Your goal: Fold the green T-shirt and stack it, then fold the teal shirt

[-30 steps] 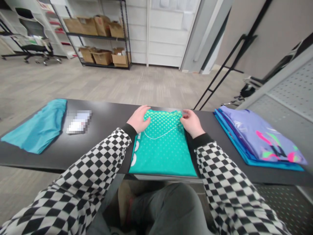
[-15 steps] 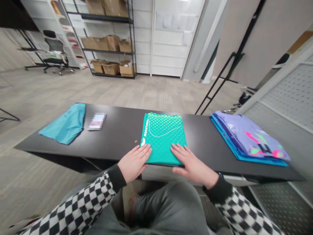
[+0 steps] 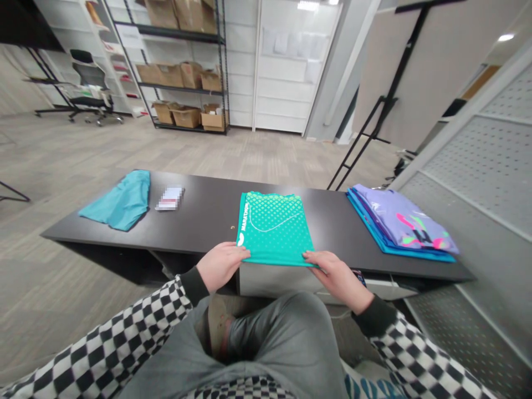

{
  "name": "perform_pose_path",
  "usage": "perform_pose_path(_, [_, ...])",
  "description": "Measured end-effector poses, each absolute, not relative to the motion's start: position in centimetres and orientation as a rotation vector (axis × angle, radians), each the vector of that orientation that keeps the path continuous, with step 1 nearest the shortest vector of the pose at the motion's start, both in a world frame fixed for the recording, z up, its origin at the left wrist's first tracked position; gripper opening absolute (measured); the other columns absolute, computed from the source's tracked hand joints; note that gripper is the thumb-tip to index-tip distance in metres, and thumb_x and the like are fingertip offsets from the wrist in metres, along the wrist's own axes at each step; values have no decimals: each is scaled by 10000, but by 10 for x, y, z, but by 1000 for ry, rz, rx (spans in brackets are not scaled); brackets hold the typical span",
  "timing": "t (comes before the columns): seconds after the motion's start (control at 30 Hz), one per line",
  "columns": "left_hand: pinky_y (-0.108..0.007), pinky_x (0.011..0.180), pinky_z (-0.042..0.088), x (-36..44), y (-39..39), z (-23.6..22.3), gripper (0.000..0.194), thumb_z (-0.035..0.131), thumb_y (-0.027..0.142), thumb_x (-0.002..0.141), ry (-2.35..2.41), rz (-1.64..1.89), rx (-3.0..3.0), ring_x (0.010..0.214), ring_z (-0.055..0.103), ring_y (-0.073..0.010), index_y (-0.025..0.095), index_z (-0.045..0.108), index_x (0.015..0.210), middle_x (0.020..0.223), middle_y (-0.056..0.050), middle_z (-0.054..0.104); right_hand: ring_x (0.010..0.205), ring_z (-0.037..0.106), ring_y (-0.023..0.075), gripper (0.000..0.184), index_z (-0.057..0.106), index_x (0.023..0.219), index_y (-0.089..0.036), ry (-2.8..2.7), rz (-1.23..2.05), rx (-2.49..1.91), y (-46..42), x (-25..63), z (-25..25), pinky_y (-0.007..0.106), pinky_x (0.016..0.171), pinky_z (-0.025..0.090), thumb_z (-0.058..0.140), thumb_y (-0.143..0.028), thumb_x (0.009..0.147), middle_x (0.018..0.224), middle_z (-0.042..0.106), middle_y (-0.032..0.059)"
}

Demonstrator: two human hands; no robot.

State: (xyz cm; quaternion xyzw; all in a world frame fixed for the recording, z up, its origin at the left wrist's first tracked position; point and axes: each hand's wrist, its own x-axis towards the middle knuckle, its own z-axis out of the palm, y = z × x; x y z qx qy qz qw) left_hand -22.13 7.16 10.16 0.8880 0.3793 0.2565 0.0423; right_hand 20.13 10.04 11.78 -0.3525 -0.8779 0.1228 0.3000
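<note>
A green T-shirt (image 3: pixel 274 230) with a yellow-green pattern and white lettering lies folded into a neat rectangle, its near edge along the front of the dark table. My left hand (image 3: pixel 223 265) pinches the shirt's near left corner. At the near right corner my right hand (image 3: pixel 332 272) does the same, fingers on top and the thumb mostly hidden below the edge. The shirt's near edge is pulled straight between the two hands.
The dark table (image 3: pixel 208 216) holds a teal cloth (image 3: pixel 120 202) at the left and a small blurred white packet (image 3: pixel 170 198) beside it. A stack of folded shirts, lilac on top (image 3: pixel 403 213), lies at the right. A perforated panel (image 3: pixel 486 166) stands beyond the right end.
Both hands have gone from lying flat on the shirt to gripping its near corners. The view has shifted slightly.
</note>
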Motion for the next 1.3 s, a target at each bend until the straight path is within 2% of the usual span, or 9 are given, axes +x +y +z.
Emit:
perform_pose_path(0.1, [-379,1029,677,-225,58,143,300,582,262,1132,1126,877,2504,1079,857,-240,248,839,1288,1186,-74,888,1281,814,328,195,818,1165,-279,-2186,560,-1013,84,204,155,521,1129,666,681,-411,1119,1348,853,111])
perform_pose_path(0.23, [-317,913,683,-222,56,215,234,734,421,1088,1180,1128,2104,930,847,-220,247,882,1137,1056,-48,891,909,832,274,320,822,1056,-259,-1940,630,-1138,80,203,216,375,832,697,774,-576,1053,1014,869,80])
perform_pose_path(0.4, [-316,697,660,-211,137,266,494,937,618,879,1093,1379,1463,730,754,-196,176,844,1082,898,-56,831,715,731,213,428,807,1031,-251,-1520,811,-1128,155,180,261,319,640,622,942,-630,884,857,803,38])
perform_pose_path(0.63, [-353,722,670,-188,310,209,330,966,386,848,1225,1285,1029,687,729,-190,160,736,918,822,-79,768,730,741,260,439,737,877,-237,-1397,1308,-1200,323,140,213,395,702,661,1013,-552,745,775,786,76])
perform_pose_path(0.77, [-389,762,667,-185,370,156,284,912,237,846,1551,1226,1010,710,727,-208,175,713,1039,838,-62,736,778,716,262,315,715,829,-217,-1509,962,-1586,389,126,158,389,770,620,941,-435,810,734,733,56])
perform_pose_path(0.87, [-445,989,657,-194,392,132,377,816,178,878,1699,1273,1228,963,775,-245,195,707,1238,1116,-106,781,894,737,261,147,768,929,-183,-1624,640,-1687,420,122,131,392,912,595,822,-318,904,898,802,98])
perform_pose_path(1.0, [-490,1253,513,-200,391,123,380,681,269,984,1664,1154,2151,1342,696,-311,158,743,1343,1413,-161,749,978,709,199,229,791,1182,-117,-1956,338,-1585,431,128,121,351,987,538,635,-228,1057,1121,840,142])
perform_pose_path(1.17, [-484,1225,516,-188,364,131,355,575,362,1046,1231,728,2581,1258,730,-306,165,829,1197,1275,-137,818,1246,642,237,369,748,1367,-101,-2121,217,-1384,405,135,140,385,1181,428,591,-344,1137,1395,759,192])
perform_pose_path(1.3, [-492,1143,544,-194,322,146,378,613,487,1043,1267,717,2522,1105,745,-304,182,836,1062,1106,-125,831,1035,688,274,319,794,1063,-174,-2138,187,-1337,357,142,160,400,1039,497,613,-428,1133,1079,801,139])
